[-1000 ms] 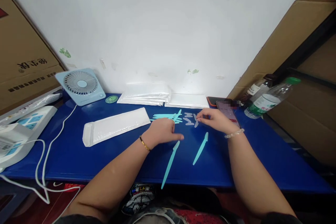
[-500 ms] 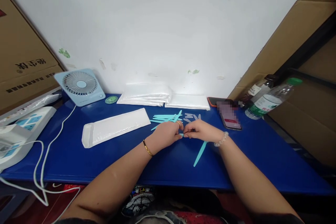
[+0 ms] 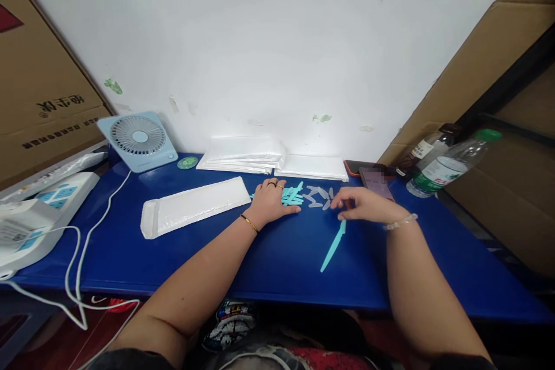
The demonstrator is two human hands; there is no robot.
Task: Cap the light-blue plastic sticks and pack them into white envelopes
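My left hand (image 3: 269,202) lies with fingers spread over a pile of slim teal sticks (image 3: 292,195), shaped like eyebrow razors. Part of the pile is hidden under the fingers. To its right lie several clear plastic caps (image 3: 318,193), loosely scattered. My right hand (image 3: 358,204) is at the right side of these caps, fingers loosely curled and thumb apart, with nothing visible held. Just below its thumb, a single teal razor (image 3: 333,247) lies slanted on the blue table (image 3: 286,266).
A white padded envelope (image 3: 197,207) lies left of the pile. More envelopes (image 3: 240,156) are stacked by the wall. A fan (image 3: 139,137) and a power strip (image 3: 47,225) with cables stand left. Phones (image 3: 375,181) and bottles (image 3: 451,167) are at the right.
My hands were together over a small teal piece and are now apart. The left has moved onto the pile and spread; the right has moved rightward, uncovering more clear caps.
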